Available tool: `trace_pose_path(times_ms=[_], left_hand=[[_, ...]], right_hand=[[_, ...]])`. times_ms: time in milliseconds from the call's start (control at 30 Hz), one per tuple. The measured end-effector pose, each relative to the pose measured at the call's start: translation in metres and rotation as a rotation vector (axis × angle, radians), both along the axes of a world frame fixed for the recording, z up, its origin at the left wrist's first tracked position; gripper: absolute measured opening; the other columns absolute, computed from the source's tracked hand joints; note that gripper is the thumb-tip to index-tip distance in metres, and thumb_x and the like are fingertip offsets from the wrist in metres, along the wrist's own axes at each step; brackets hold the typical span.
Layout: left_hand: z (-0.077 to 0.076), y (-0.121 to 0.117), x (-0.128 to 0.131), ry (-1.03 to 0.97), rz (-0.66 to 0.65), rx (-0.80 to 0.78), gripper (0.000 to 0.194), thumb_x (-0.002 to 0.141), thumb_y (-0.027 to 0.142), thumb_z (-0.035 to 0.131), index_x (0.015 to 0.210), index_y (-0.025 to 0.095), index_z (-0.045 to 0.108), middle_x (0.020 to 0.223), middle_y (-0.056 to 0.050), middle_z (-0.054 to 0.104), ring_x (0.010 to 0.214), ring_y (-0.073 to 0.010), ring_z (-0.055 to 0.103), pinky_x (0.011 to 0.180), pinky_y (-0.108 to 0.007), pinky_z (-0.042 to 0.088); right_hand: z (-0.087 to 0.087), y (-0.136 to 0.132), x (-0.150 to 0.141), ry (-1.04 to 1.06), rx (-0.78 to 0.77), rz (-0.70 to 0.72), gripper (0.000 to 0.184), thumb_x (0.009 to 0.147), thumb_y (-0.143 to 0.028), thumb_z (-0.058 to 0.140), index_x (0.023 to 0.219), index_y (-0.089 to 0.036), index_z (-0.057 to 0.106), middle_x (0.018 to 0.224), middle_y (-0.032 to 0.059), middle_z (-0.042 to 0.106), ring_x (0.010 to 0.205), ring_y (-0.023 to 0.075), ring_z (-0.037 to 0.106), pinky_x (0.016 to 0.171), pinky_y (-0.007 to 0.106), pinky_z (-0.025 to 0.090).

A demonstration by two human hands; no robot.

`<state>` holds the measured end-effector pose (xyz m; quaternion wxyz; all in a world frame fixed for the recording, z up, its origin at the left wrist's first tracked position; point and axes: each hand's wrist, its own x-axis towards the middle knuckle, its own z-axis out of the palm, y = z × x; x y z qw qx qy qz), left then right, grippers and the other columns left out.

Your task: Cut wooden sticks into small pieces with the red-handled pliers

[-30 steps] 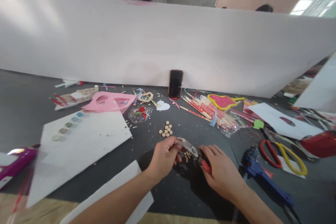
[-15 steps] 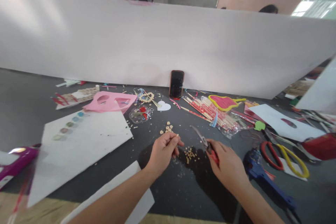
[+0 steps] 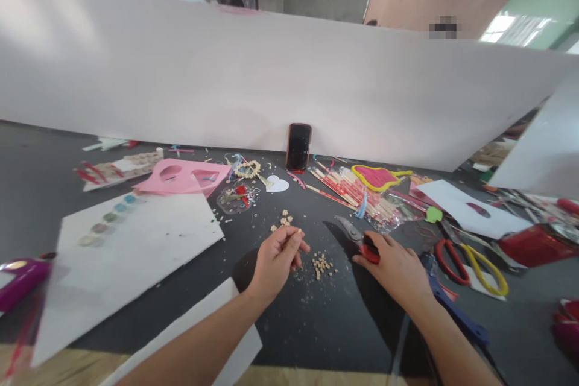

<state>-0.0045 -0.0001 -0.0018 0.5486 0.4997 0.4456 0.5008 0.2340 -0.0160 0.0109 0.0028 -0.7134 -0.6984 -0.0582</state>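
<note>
My left hand (image 3: 277, 258) is closed in a pinch, with a small pale wooden piece (image 3: 299, 231) showing at the fingertips. My right hand (image 3: 394, 262) is around the red handle of a pair of pruning shears (image 3: 350, 230), low over the dark table; the blades point away to the upper left. Between the hands lies a pile of small cut wooden bits (image 3: 322, 265). Just beyond my left hand sit several flower-shaped wooden pieces (image 3: 284, 218).
A phone (image 3: 298, 146) leans on the white partition (image 3: 253, 72). Red-patterned sticks (image 3: 339, 187) and a yellow-edged pink fan shape (image 3: 377, 177) lie behind. Scissors (image 3: 484, 269) and a blue glue gun (image 3: 459, 313) are at right; a white board (image 3: 149, 253) and pink sheet (image 3: 185, 174) at left.
My right hand has lowered the pruning shears towards the table, and its fingers have shifted on the handle. My left hand keeps its pinch. The whole view has shifted slightly.
</note>
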Motion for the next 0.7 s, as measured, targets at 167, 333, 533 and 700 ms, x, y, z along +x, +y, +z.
trace_pose_path(times_ms=[167, 333, 533, 700], left_hand=[[0.000, 0.000, -0.001, -0.004, -0.002, 0.019, 0.024, 0.083, 0.038, 0.048, 0.084, 0.015, 0.056, 0.066, -0.001, 0.062, 0.043, -0.0055, 0.046, 0.039, -0.016, 0.036], [-0.001, 0.000, -0.002, -0.006, -0.010, 0.024, 0.024, 0.082, 0.038, 0.049, 0.084, 0.015, 0.056, 0.065, -0.001, 0.062, 0.043, -0.0057, 0.046, 0.040, -0.015, 0.037], [0.000, 0.000, -0.002, 0.005, -0.032, 0.031, 0.022, 0.082, 0.037, 0.049, 0.082, 0.016, 0.056, 0.063, 0.000, 0.061, 0.044, -0.0059, 0.047, 0.042, -0.016, 0.037], [-0.001, 0.001, -0.003, 0.005, -0.045, 0.056, 0.021, 0.081, 0.036, 0.050, 0.081, 0.016, 0.056, 0.064, 0.000, 0.061, 0.044, -0.0063, 0.047, 0.043, -0.016, 0.038]], right_hand=[[0.003, -0.002, -0.013, 0.014, -0.048, 0.028, 0.050, 0.077, -0.062, 0.044, 0.110, -0.025, 0.050, 0.101, 0.0072, 0.061, 0.092, 0.0260, 0.057, 0.072, 0.036, 0.039], [0.015, 0.005, -0.008, -0.016, -0.087, 0.068, 0.038, 0.092, -0.036, 0.024, 0.102, -0.021, 0.057, 0.102, 0.0085, 0.062, 0.099, 0.0211, 0.053, 0.085, 0.034, 0.035], [0.019, 0.028, 0.027, -0.053, -0.210, 0.014, 0.033, 0.078, -0.011, 0.040, 0.104, -0.016, 0.060, 0.107, 0.0118, 0.062, 0.093, 0.0206, 0.059, 0.082, 0.030, 0.039], [0.015, 0.042, 0.046, -0.046, -0.168, -0.057, 0.051, 0.073, -0.004, 0.037, 0.121, -0.015, 0.050, 0.122, 0.0134, 0.054, 0.104, 0.0218, 0.055, 0.083, 0.031, 0.039]])
